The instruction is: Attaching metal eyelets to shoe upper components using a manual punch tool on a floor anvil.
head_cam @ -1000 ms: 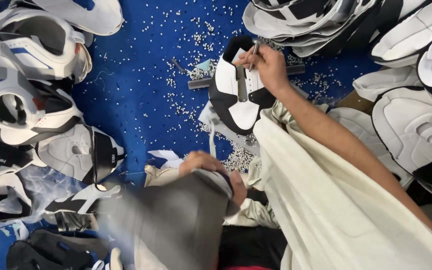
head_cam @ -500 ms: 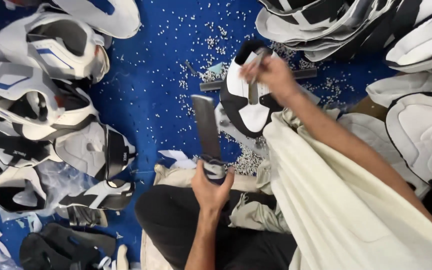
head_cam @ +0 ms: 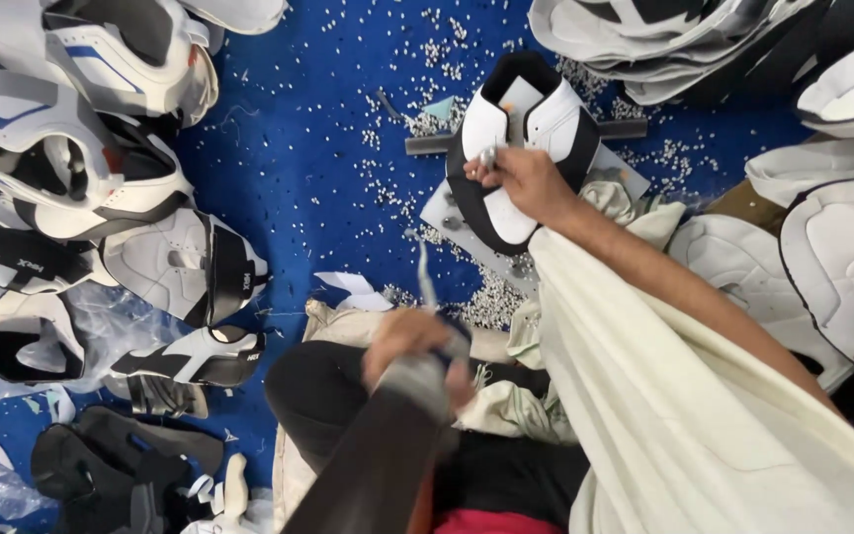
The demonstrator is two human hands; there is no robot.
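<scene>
A black-and-white shoe upper (head_cam: 536,109) lies on a grey board (head_cam: 447,213) on the blue floor. My right hand (head_cam: 531,183) rests on the upper and pinches a small metal punch (head_cam: 489,156) upright against it. My left hand (head_cam: 402,341) is nearer my lap, closed around a long flat dark bar (head_cam: 368,475). The bar is blurred by motion and runs down toward the bottom edge of the view. A cream sleeve covers my right arm.
Stacks of white, black and blue shoe uppers (head_cam: 81,148) fill the left side. More uppers (head_cam: 704,40) pile at the top right, and white padded pieces (head_cam: 842,257) lie at the right. Small white punched bits (head_cam: 387,188) litter the blue floor (head_cam: 328,119).
Half a second ago my left hand held the bar upright above the floor. Now it has swung low toward my lap and blurs. My right hand stays on the upper.
</scene>
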